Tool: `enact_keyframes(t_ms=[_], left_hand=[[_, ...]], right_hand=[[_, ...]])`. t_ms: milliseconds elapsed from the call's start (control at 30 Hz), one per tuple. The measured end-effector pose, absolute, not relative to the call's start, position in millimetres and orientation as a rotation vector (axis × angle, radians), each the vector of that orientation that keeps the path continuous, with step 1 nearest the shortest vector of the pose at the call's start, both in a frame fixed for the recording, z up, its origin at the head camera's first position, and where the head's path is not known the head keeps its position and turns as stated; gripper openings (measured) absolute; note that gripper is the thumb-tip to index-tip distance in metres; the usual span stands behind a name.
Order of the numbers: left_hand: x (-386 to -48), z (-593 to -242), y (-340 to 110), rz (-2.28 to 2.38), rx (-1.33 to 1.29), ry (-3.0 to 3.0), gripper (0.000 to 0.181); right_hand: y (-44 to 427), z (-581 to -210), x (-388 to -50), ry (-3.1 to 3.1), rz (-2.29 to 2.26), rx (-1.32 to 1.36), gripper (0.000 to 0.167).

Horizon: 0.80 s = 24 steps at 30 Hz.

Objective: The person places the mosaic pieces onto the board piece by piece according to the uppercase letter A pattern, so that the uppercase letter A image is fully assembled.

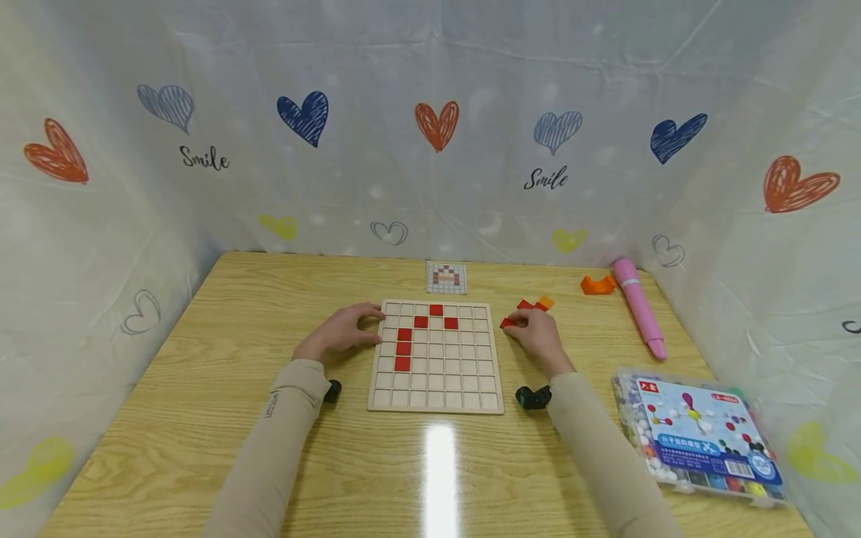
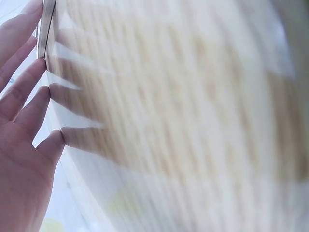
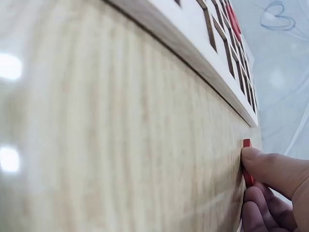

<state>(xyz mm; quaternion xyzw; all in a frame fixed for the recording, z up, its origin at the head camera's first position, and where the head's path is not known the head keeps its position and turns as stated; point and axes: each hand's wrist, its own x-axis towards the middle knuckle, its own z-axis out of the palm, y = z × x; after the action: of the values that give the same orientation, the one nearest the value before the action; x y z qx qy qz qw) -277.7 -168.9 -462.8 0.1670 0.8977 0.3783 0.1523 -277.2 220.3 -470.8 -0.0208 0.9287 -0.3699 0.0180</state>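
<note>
Right fingers (image 3: 253, 217) in a pinch on a red tile (image 3: 247, 143), left fingers (image 2: 25, 88) spread against the board (image 1: 436, 387)

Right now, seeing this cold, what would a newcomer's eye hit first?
Probably the board in the middle of the table, with six red tiles set in it in a hook shape. Next, the right hand just right of the board, pinching another red tile. After that, likely the pink rod toward the back right and the bright box at the front right.
</note>
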Motion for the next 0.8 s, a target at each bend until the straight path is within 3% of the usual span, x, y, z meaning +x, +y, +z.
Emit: enact_keyframes(t_ms=[333,800], left_hand=[[-277,-462,-168,1.093,0.480,2.570,0.051],[-275,-459,-169,1.072,0.503,2.590,0.051]], right_hand=[[223,-466,-252,2.943,-1.034,-0.101,0.027],[225,-465,-246,2.995,-0.965,-0.320,0.024]])
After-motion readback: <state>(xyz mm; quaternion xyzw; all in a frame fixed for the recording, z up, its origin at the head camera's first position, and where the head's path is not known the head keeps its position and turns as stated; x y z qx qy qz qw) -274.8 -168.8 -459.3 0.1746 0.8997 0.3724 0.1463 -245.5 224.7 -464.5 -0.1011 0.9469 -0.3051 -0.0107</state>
